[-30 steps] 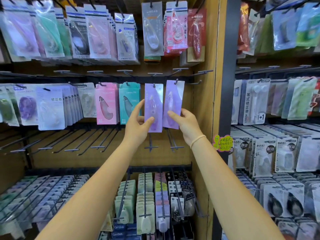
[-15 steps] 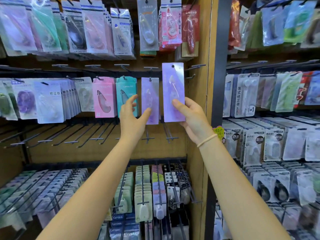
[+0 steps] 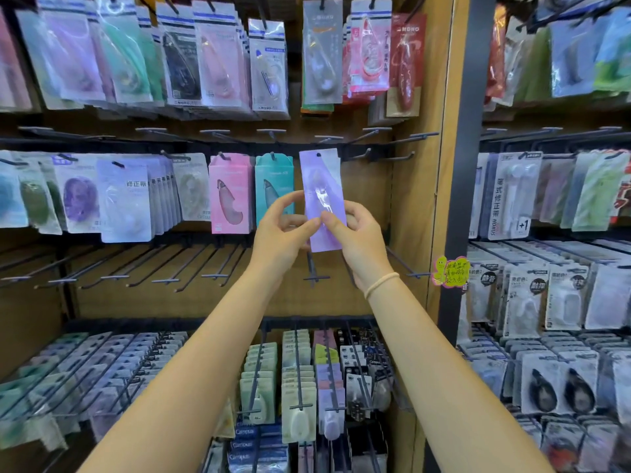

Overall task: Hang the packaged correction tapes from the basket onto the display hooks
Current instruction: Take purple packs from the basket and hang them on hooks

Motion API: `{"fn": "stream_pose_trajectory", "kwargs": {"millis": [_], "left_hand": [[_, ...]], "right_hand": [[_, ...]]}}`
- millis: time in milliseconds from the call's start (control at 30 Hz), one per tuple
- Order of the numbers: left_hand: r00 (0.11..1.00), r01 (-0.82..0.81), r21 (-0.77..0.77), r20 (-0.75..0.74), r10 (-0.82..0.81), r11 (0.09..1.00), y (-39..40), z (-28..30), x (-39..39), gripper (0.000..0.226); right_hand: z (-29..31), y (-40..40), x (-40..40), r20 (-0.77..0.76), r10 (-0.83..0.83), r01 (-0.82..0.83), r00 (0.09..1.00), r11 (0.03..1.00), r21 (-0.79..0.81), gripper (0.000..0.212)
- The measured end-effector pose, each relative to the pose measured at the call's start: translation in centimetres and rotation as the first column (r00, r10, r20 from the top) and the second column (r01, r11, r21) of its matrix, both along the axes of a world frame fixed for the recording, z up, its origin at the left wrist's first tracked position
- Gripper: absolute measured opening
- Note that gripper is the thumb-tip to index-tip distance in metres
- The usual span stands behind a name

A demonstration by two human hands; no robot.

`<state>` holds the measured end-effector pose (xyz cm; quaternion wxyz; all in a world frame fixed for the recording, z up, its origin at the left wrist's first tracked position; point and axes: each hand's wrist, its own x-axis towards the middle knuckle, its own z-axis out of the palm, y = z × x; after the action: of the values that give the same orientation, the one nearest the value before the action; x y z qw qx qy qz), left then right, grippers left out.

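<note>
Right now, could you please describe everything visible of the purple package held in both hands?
The purple package is a tall, glossy lilac card with a small hang hole near its top and a glinting clear blister. It stands nearly upright before the middle hook row, beside a teal package. The left hand and right hand pinch its lower half.

wooden display rack [image 3: 415,206] with black hooks [image 3: 392,158] holding packaged correction tapes [image 3: 229,194].

Both arms raised, left hand [image 3: 280,230] and right hand [image 3: 358,233] close together, fingers curled, pinching
</note>
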<state>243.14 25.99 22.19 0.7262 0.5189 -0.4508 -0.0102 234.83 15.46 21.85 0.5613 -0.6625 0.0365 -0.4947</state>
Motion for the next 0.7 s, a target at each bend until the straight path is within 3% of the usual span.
{"fn": "stream_pose_trajectory", "kwargs": {"millis": [167, 400, 700], "left_hand": [[0.999, -0.014, 0.024, 0.039, 0.013, 1.000, -0.8, -0.5, 0.4, 0.050], [0.997, -0.034, 0.003, 0.073, 0.034, 0.999, -1.1, -1.3, 1.2, 0.056], [0.994, -0.054, 0.001, 0.098, 0.054, 0.999, -1.6, -1.3, 1.2, 0.060]], "right_hand": [[-0.3, -0.3, 0.4, 0.017, -0.032, 0.032, 0.999, 0.999, 0.012, 0.030], [-0.6, 0.0, 0.1, 0.058, -0.042, 0.046, 0.997, 0.997, -0.068, 0.056], [-1.0, -0.3, 0.5, 0.102, -0.153, 0.168, 0.983, 0.973, -0.157, 0.031]]}}
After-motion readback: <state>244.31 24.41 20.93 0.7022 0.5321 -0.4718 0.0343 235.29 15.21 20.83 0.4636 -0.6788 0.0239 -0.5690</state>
